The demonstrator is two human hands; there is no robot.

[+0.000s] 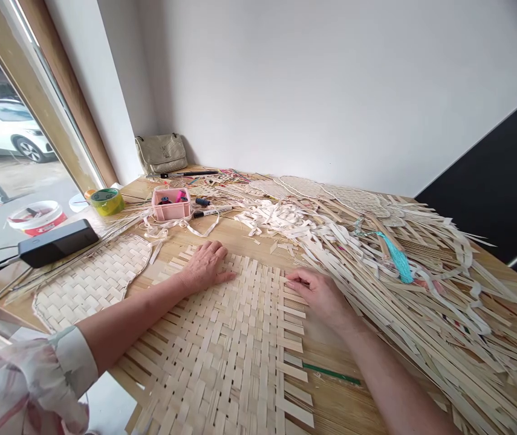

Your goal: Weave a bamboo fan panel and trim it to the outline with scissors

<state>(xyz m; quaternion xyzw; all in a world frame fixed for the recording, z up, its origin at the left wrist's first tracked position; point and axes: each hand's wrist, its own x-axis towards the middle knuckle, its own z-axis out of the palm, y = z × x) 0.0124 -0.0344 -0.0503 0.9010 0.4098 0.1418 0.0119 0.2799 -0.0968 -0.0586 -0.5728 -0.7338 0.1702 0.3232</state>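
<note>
A pale woven mat of flat bamboo-like strips [226,350] lies on the wooden table in front of me, loose strip ends sticking out along both sides. My left hand [207,264] rests flat on its far left part, fingers stretched out and thumb apart. At the far right edge, my right hand [315,291] pinches the end of a strip [286,279] between thumb and fingers. Below that hand, a thin green strip [331,373] lies on the table beside the mat's edge.
Long loose strips [376,302] and curled white ribbons [285,217] cover the right side. A finished-edge woven piece [90,278], a black power bank [58,243], a pink basket [172,206], yellow tape [106,202] and a marker [213,211] lie left and back. A handbag [162,154] stands by the wall.
</note>
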